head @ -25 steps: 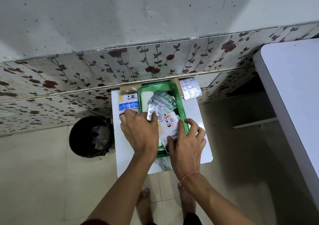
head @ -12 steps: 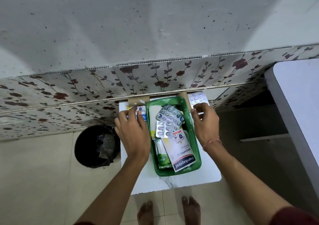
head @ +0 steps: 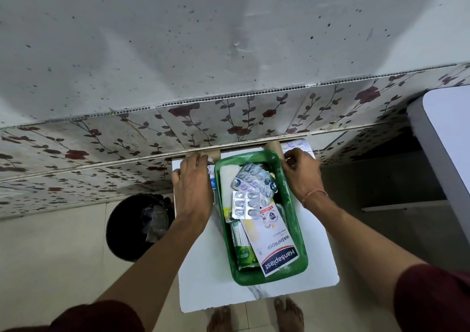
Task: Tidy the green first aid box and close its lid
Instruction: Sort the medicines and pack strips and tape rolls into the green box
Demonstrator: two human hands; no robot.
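The green first aid box [head: 295, 230] stands open on a small white table [head: 203, 280]; no lid is in view. Inside lie a Hansaplast packet [head: 277, 252], two silver blister strips [head: 245, 204], a white roll [head: 227, 181] and a green tube [head: 243, 252]. My left hand [head: 193, 191] lies palm down left of the box over a blue-and-white packet [head: 212, 181], fingertips at the wall; its grip is hidden. My right hand [head: 301, 172] is at the box's far right corner, fingers curled on the near edge of a loose blister pack [head: 297, 144].
Brown cardboard strips [head: 273, 147] stand at the wall behind the box. A black bin [head: 137, 227] with rubbish sits on the floor to the left. A larger white table [head: 447, 133] juts in at the right. My bare feet are below the small table's near edge.
Both hands left the middle of the box and spread to its far corners. The left one went over the blue-and-white packet, the right one onto the loose blister pack.
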